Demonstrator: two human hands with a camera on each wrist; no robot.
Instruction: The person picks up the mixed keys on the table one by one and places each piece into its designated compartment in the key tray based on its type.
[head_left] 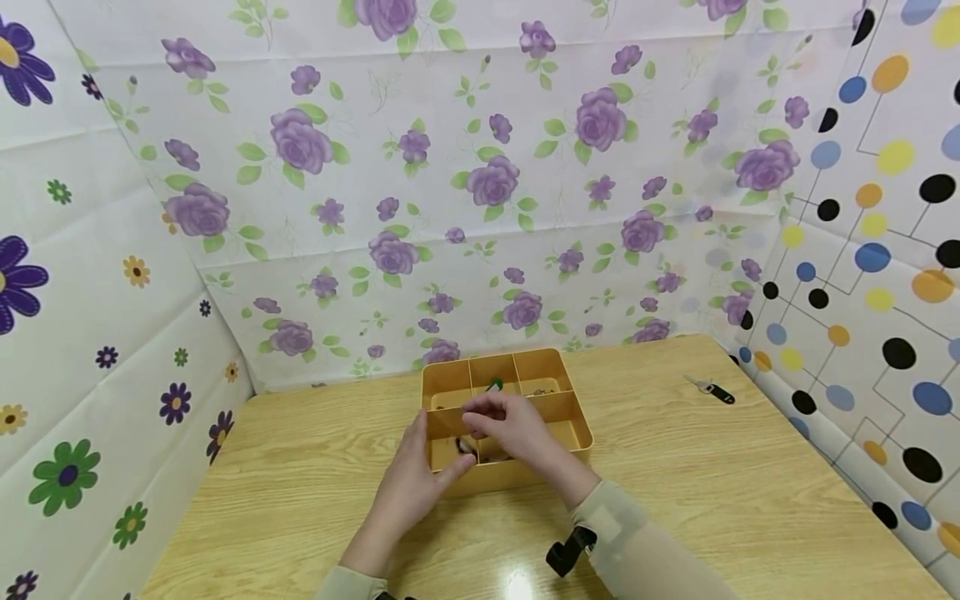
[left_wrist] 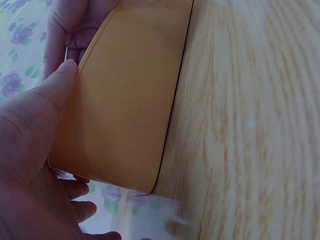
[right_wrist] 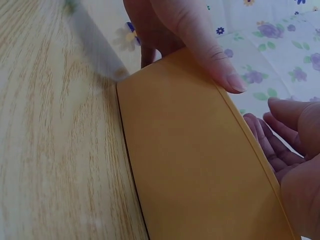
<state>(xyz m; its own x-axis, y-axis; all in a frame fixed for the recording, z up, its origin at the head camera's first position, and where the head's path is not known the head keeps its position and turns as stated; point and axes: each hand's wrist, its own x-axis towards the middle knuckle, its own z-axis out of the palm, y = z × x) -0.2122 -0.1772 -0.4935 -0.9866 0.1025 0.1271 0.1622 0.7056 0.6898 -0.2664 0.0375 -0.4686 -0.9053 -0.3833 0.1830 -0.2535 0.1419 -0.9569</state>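
Note:
A yellow-orange divided box [head_left: 517, 477] stands on the table, its compartments open at the top. My left hand [head_left: 411, 477] grips its near left corner, thumb over the front rim and fingers along the left side. Above the middle divider is my right hand [head_left: 513, 427], its fingers bent and the thumb tip close to the index finger; I cannot tell if something small is between them. A dark small item [head_left: 465, 447] lies in the front left compartment. Part of a green item [head_left: 495, 385] shows in the back middle one, and small pieces [head_left: 542, 392] lie in the back right.
On the right of the wooden table [head_left: 675, 475] lies a key with a black head [head_left: 712, 390]. A flowered cloth [head_left: 450, 208] hangs behind the table, with patterned cloths at both sides. A black strap mount [head_left: 572, 550] sits at my right wrist.

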